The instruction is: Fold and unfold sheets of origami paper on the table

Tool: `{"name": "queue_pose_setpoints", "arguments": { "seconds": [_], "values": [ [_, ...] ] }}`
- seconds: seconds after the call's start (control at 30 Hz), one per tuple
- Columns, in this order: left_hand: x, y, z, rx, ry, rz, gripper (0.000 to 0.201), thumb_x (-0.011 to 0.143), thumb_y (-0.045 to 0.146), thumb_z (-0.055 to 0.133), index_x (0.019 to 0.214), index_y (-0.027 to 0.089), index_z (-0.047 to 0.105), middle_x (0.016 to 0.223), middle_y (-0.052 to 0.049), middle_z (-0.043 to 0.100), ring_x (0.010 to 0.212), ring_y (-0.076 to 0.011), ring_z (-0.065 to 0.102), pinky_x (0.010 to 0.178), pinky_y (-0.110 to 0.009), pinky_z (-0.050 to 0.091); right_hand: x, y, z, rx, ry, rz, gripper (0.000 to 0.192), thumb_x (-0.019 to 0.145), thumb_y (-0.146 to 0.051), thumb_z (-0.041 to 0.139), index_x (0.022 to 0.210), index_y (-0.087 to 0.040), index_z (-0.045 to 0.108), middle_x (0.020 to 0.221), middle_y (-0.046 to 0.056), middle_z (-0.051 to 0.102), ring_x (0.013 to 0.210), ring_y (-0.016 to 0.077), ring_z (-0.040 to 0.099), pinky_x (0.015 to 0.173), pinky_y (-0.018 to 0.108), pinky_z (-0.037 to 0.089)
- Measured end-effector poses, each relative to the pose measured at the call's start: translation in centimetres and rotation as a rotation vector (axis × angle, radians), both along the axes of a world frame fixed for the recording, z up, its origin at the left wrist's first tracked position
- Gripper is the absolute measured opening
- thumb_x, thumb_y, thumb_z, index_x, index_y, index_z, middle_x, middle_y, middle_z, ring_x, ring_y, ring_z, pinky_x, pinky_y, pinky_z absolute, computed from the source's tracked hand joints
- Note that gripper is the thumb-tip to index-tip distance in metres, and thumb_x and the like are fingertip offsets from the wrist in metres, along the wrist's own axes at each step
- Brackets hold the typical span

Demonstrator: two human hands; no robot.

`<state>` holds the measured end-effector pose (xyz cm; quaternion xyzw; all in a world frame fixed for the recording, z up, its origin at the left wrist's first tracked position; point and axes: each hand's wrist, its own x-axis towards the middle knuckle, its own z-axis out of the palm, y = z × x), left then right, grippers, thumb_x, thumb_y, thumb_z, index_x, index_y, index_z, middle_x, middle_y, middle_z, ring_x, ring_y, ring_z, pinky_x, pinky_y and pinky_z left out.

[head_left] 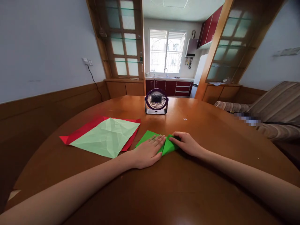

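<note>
The green paper (167,146) lies on the brown desk (150,193), in front of the person and between the 2 hands, with folded flaps showing on either side of the fingers. The left hand (150,153) rests flat across it, palm down; its grip is spread open and pinches nothing. The right hand (187,144) is at the paper's right end, its grip closed, thumb and fingers pinching the edge there. To the left, apart from the green paper, a creased pale green sheet (105,136) lies over a red sheet (84,129), whose borders show on 2 sides. Beyond the papers, near the far edge, 1 small purple fan (156,99) stands upright.
</note>
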<state>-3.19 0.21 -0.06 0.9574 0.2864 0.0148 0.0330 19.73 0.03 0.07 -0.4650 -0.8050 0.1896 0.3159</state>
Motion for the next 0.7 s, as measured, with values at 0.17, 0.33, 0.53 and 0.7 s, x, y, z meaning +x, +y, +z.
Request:
{"name": "queue_pose_setpoints", "arguments": {
  "seconds": [0.17, 0.33, 0.53, 0.7],
  "values": [
    [0.0, -0.1, 0.4, -0.007, 0.004, -0.003, 0.063, 0.098, 0.034, 0.029, 0.152, 0.007, 0.014, 0.159, -0.014, 0.011, 0.147, -0.0223, 0.009, 0.12, -0.039, 0.014, -0.1, 0.2, -0.6, 0.092, -0.093, -0.035, 0.031, 0.094, -0.04, 0.05, 0.073, -0.017, 0.055, 0.072, 0.004, 0.062, 0.067, 0.0164, 0.056, 0.061, 0.028, 0.042],
    [-0.1, -0.3, 1.0, -0.026, 0.02, -0.025, 0.065, 0.096, 0.033, 0.029, 0.153, 0.009, 0.009, 0.159, -0.015, 0.008, 0.147, -0.0235, 0.008, 0.119, -0.043, 0.017, -0.2, 0.2, -1.2, 0.105, -0.022, -0.04, 0.016, 0.093, -0.034, 0.053, 0.096, -0.018, 0.057, 0.087, 0.006, 0.067, 0.077, 0.0183, 0.062, 0.071, 0.031, 0.047],
    [-0.1, -0.1, 1.0, -0.073, 0.04, -0.006, 0.064, 0.097, 0.031, 0.029, 0.153, 0.009, 0.008, 0.159, -0.013, 0.005, 0.147, -0.0211, 0.004, 0.121, -0.04, 0.012, -0.3, 0.2, -1.2, 0.125, -0.02, -0.058, 0.02, 0.09, -0.03, 0.056, 0.106, -0.019, 0.049, 0.087, 0.004, 0.066, 0.076, 0.0186, 0.062, 0.07, 0.031, 0.048],
    [0.0, 0.3, 0.5, -0.086, 0.005, 0.004, 0.056, 0.102, 0.034, 0.015, 0.154, 0.014, 0.009, 0.16, -0.009, 0.006, 0.147, -0.0169, 0.003, 0.121, -0.039, 0.008, -0.2, 0.5, -1.2, 0.141, -0.071, -0.029, 0.011, 0.091, -0.027, 0.055, 0.094, -0.018, 0.059, 0.094, 0.008, 0.068, 0.085, 0.0205, 0.063, 0.077, 0.034, 0.049]
  ]
}}
